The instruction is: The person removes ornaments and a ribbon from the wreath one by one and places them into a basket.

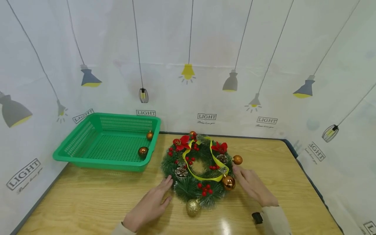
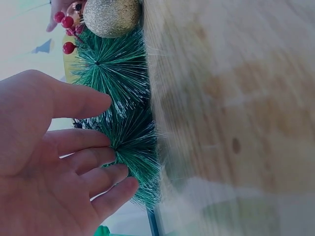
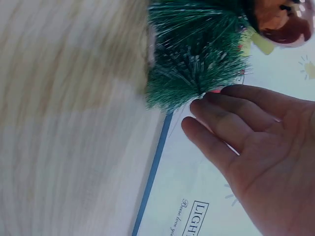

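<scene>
A green Christmas wreath (image 1: pixel 188 189) lies on the wooden table, dressed with red flowers, red berries, pinecones and a yellow ribbon (image 1: pixel 202 178). A gold glitter ball (image 1: pixel 193 208) sits at its near edge, a shiny copper ball (image 1: pixel 228 182) at the lower right and a copper glitter ball (image 1: pixel 237 159) at the right. My left hand (image 1: pixel 150 204) is at the wreath's left side, fingers extended toward the needles (image 2: pixel 123 132). On the right side, my right hand (image 1: pixel 254 186) has its straight fingertips at the wreath's edge (image 3: pixel 197 73). Neither hand grips anything.
A green plastic basket (image 1: pixel 105 163) stands at the back left, with a shiny copper ball (image 1: pixel 143 152) and a copper glitter ball (image 1: pixel 149 135) in it. Behind the table (image 1: pixel 97 199) hangs a white cloth (image 1: pixel 164 39) printed with lamps.
</scene>
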{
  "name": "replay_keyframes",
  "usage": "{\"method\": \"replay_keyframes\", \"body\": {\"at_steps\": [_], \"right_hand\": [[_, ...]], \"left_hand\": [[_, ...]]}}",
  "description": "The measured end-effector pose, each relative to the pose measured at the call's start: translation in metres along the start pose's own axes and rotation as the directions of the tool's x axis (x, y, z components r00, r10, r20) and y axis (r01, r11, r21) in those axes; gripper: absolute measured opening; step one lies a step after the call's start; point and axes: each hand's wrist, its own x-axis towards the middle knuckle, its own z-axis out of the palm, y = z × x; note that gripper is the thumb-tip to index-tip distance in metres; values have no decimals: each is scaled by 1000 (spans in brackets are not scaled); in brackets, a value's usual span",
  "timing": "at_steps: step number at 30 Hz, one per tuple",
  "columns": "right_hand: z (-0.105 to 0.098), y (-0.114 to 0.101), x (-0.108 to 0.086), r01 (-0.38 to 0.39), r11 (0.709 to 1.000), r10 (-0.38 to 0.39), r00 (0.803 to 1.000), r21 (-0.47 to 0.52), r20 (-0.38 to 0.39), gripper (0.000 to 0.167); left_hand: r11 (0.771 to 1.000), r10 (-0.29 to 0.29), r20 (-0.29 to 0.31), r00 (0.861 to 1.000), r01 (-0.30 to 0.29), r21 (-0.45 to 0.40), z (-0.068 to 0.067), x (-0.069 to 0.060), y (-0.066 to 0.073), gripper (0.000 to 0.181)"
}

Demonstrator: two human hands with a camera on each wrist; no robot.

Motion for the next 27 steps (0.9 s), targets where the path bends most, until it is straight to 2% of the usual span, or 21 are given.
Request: {"method": "replay_keyframes", "body": {"at_steps": [5,11,18,27], "right_hand": [[-1,2,-4,-5,1000,5,1000,2,22,56],[0,0,-6,-33,999,33,999,-5,4,59],[4,-3,-15,-23,999,23,1000,-31,-7,56],[11,-7,-20,-23,999,23,1000,-31,-16,56]], "left_hand": [[1000,2,-4,1000,-2,-5,0,0,3,59],[1000,-1,2,1000,1,-17,-1,1,3,60],[999,-37,-3,999,36,-31,-2,6,-2,64],[999,-31,-22,999,30,-44,-5,12,-10,66]]}}
